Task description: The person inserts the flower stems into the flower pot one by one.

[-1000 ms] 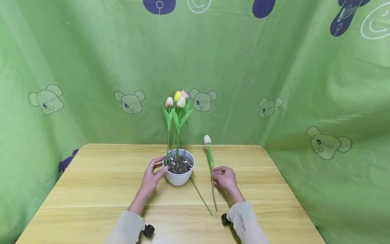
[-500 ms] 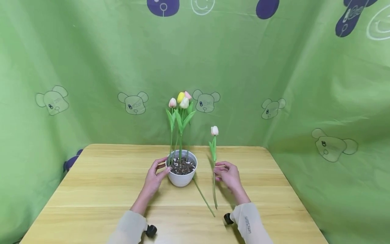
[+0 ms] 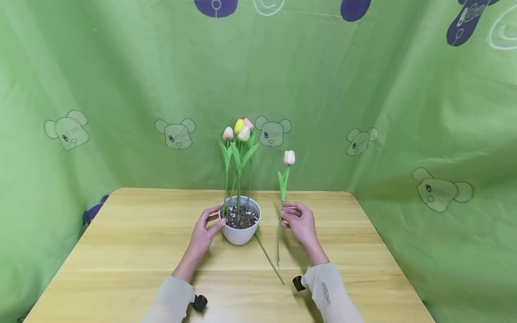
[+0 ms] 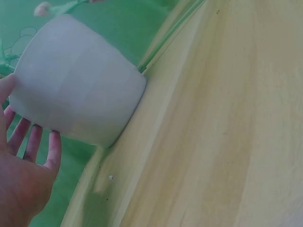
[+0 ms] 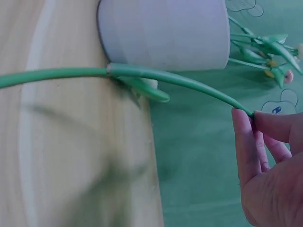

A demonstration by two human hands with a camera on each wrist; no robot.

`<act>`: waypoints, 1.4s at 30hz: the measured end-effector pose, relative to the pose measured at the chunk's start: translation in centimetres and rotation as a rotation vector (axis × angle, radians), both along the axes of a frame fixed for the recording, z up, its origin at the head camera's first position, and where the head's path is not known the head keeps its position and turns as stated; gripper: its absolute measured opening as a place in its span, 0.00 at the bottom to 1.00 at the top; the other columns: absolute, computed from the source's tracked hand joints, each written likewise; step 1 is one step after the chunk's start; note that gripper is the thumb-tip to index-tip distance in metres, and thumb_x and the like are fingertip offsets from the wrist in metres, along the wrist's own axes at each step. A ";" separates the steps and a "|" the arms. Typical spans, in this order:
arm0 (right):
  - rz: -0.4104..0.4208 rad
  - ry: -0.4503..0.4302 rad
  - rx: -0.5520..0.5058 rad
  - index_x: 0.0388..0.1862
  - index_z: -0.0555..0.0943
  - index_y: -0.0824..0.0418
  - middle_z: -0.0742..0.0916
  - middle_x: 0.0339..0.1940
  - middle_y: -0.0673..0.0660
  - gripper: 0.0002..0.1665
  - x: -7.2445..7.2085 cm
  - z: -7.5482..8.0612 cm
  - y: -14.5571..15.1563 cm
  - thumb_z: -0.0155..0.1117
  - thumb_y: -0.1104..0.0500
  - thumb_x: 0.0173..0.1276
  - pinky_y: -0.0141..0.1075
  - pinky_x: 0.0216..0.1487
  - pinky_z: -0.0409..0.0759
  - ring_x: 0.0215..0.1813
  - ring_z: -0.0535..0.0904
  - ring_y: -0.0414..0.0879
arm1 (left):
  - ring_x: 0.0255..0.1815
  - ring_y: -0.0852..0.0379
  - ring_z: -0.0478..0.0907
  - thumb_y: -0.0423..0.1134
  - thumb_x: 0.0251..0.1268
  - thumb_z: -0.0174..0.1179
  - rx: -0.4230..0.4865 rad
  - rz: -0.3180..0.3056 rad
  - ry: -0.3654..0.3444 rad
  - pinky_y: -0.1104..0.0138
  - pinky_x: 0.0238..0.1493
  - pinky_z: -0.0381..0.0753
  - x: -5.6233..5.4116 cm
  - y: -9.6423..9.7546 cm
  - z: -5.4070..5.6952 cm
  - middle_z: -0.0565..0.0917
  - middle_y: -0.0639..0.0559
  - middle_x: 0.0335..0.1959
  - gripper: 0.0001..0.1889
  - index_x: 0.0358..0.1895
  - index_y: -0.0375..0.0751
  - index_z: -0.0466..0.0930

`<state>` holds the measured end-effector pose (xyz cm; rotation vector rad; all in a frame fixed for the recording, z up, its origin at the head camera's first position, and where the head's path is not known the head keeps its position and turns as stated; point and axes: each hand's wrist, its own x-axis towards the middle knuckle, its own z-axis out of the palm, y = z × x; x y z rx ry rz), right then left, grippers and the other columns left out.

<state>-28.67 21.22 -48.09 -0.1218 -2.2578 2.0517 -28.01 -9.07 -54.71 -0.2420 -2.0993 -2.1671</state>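
Observation:
A white flower pot (image 3: 239, 236) filled with dark soil stands on the wooden table. Several artificial tulips (image 3: 238, 168), in pink, yellow and white, rise upright from it. My left hand (image 3: 203, 232) holds the pot's left side, thumb over the near rim and fingers along the wall (image 4: 71, 94). To the right of the pot, my right hand (image 3: 300, 223) pinches a pale pink tulip (image 3: 283, 190) by its stem between thumb and fingertips. This tulip is nearly upright, blossom up. In the right wrist view its stem (image 5: 189, 84) bends slightly, and its blossom is out of sight.
Another tulip's stem (image 3: 269, 260) lies on the table (image 3: 133, 251), running from the pot's right side toward the front. The pot hides its upper part in the head view. Green curtains (image 3: 194, 80) with bear faces surround the table at the back and sides.
My right hand has raised the pale pink tulip and tipped it more upright, its stem's lower end moving away from the front edge. My left hand stays on the pot.

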 end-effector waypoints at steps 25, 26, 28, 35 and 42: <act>-0.125 0.408 -0.144 0.55 0.78 0.72 0.84 0.43 0.61 0.18 -0.5 7.9 -4.7 0.68 0.75 0.66 0.38 0.42 0.91 0.39 0.84 0.42 | 0.69 0.43 0.72 0.40 0.70 0.67 -0.010 0.003 0.002 0.63 0.67 0.80 -0.1 0.0 0.2 0.74 0.45 0.72 0.27 0.70 0.44 0.74; -0.124 0.429 -0.140 0.54 0.79 0.73 0.84 0.43 0.62 0.18 -0.5 8.0 -4.9 0.68 0.75 0.66 0.38 0.42 0.91 0.39 0.84 0.42 | 0.70 0.43 0.72 0.40 0.70 0.67 -0.010 0.004 0.003 0.62 0.67 0.80 -0.1 0.0 0.2 0.74 0.45 0.72 0.27 0.70 0.44 0.74; -0.124 0.462 -0.126 0.54 0.78 0.74 0.85 0.43 0.63 0.18 -0.7 8.0 -5.4 0.69 0.75 0.65 0.38 0.42 0.91 0.39 0.84 0.42 | 0.70 0.43 0.72 0.40 0.70 0.67 -0.009 0.003 0.002 0.63 0.66 0.80 -0.1 0.0 0.2 0.74 0.46 0.72 0.27 0.70 0.44 0.74; -0.128 0.547 -0.098 0.52 0.79 0.77 0.85 0.42 0.69 0.17 -1.8 6.8 -6.7 0.69 0.76 0.64 0.35 0.40 0.91 0.38 0.83 0.41 | 0.70 0.43 0.72 0.39 0.70 0.68 0.000 -0.002 -0.001 0.67 0.64 0.81 -0.2 -0.1 0.2 0.74 0.47 0.72 0.27 0.70 0.45 0.74; -0.129 0.556 -0.060 0.50 0.80 0.75 0.86 0.42 0.71 0.16 -3.1 4.6 -7.2 0.69 0.76 0.64 0.37 0.40 0.91 0.38 0.84 0.41 | 0.70 0.44 0.72 0.40 0.69 0.68 -0.006 0.002 0.001 0.57 0.69 0.79 -0.2 -0.1 0.2 0.75 0.48 0.72 0.27 0.70 0.46 0.74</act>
